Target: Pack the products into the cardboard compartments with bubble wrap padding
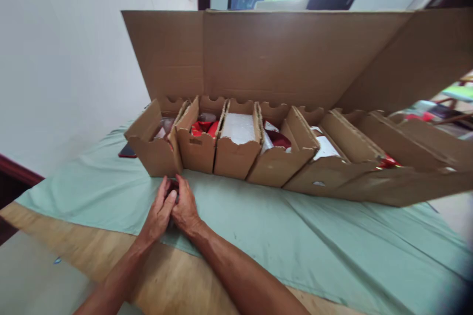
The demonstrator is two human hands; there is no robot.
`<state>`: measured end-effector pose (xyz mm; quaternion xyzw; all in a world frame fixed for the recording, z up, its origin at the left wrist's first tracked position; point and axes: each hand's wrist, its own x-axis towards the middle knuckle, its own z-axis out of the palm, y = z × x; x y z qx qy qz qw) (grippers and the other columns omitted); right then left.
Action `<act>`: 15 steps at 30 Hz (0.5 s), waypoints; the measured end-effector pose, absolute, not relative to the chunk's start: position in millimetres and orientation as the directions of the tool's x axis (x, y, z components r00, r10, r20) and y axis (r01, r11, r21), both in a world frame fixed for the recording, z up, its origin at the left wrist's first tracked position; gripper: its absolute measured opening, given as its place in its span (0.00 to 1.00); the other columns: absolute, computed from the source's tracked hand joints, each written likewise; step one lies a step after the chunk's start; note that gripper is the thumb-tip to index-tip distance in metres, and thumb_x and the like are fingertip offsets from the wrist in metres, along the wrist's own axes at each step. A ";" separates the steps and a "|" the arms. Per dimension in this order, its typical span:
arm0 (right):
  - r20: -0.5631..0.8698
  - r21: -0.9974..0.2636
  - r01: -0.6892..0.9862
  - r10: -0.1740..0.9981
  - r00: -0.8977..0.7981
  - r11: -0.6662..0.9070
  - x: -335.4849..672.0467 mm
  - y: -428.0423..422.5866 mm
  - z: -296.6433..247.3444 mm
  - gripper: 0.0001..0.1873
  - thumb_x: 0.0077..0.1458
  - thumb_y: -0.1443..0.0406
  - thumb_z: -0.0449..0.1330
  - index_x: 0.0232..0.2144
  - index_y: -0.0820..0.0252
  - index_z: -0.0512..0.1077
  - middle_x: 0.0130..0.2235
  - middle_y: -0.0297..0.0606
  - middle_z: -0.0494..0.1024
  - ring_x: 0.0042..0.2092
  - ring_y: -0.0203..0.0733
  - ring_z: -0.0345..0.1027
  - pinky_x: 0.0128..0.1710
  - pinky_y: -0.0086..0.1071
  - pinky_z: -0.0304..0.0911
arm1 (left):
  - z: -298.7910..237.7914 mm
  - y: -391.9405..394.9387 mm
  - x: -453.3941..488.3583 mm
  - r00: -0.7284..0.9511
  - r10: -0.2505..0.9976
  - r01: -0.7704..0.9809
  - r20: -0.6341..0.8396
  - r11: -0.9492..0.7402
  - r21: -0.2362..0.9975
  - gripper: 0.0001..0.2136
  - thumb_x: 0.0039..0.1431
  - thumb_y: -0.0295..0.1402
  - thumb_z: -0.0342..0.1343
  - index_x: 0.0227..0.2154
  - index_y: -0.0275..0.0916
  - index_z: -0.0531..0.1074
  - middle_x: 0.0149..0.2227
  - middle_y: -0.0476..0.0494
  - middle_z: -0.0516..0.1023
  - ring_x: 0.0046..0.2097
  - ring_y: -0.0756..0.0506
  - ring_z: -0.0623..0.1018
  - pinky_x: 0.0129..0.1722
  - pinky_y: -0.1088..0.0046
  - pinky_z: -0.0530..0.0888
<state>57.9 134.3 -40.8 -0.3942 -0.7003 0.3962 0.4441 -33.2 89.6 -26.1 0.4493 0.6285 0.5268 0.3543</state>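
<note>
My left hand (159,209) and my right hand (185,206) are cupped together around a small dark object (173,186), low over the cloth. Fingers cover most of it, so its kind cannot be made out. Just beyond my fingertips stands the leftmost cardboard bin (158,155), with clear plastic-wrapped items (165,127) inside. To its right is a bin (195,151) holding a shiny red packet (203,128). Farther along, another bin (234,158) contains white bubble wrap (239,127).
More cardboard bins (283,167) continue rightward, holding a dark red item (277,138) and a white packet (325,146). A tall cardboard panel (273,54) rises behind. Green cloth (240,221) covers the wooden table (177,278). A dark phone-like object (127,151) lies at left.
</note>
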 end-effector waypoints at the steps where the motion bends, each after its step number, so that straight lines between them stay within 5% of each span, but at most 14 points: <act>1: 0.303 -0.905 0.210 0.907 -0.294 0.371 57.6 133.8 -40.2 0.35 0.54 0.68 0.58 0.65 0.62 0.63 0.60 0.54 0.73 0.60 0.55 0.69 0.62 0.51 0.65 | -25.8 86.9 -33.9 -0.338 0.941 0.198 0.023 0.047 0.979 0.37 0.64 0.54 0.53 0.70 0.39 0.56 0.71 0.31 0.61 0.73 0.35 0.58 0.73 0.53 0.54; 10: 0.274 -0.923 0.197 0.924 -0.268 0.331 59.1 136.6 -35.6 0.35 0.52 0.73 0.57 0.63 0.56 0.63 0.59 0.46 0.75 0.58 0.49 0.71 0.59 0.47 0.68 | -1.4 111.2 -37.4 -0.302 0.952 0.230 0.047 0.025 0.973 0.36 0.63 0.54 0.55 0.68 0.39 0.60 0.71 0.33 0.63 0.72 0.34 0.60 0.72 0.54 0.57; 15: 0.255 -0.937 0.168 0.929 -0.268 0.306 59.4 137.3 -30.9 0.29 0.55 0.71 0.57 0.61 0.63 0.65 0.58 0.52 0.74 0.59 0.51 0.69 0.62 0.46 0.65 | -15.8 121.9 -27.6 -0.358 0.930 0.274 0.080 0.023 0.961 0.36 0.64 0.56 0.52 0.67 0.38 0.62 0.71 0.32 0.63 0.71 0.33 0.64 0.70 0.54 0.61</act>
